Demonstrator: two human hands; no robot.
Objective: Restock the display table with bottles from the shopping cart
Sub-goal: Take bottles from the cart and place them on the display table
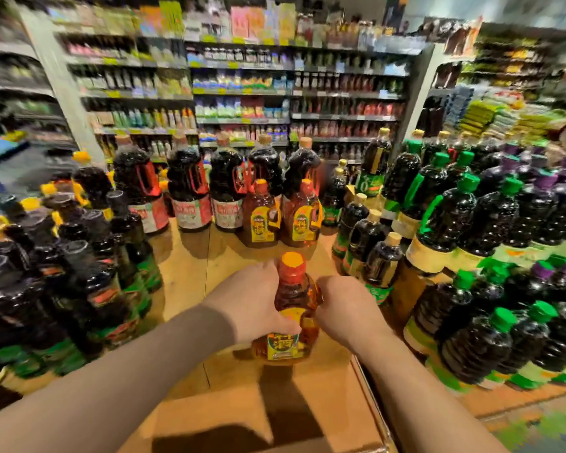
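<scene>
At lower centre, an amber bottle (291, 308) is clasped from both sides — left hand (258, 299) and right hand (343, 308) closed on it — standing on the display table (190, 276). Placement seems in hand; next, release is called for, aligned behind two matching bottles (281, 212) — upright.

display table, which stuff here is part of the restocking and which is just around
Job: amber bottle in left hand and right hand; two matching amber bottles; wooden display table.
Just around: green-capped dark bottles; back shelves.
</scene>
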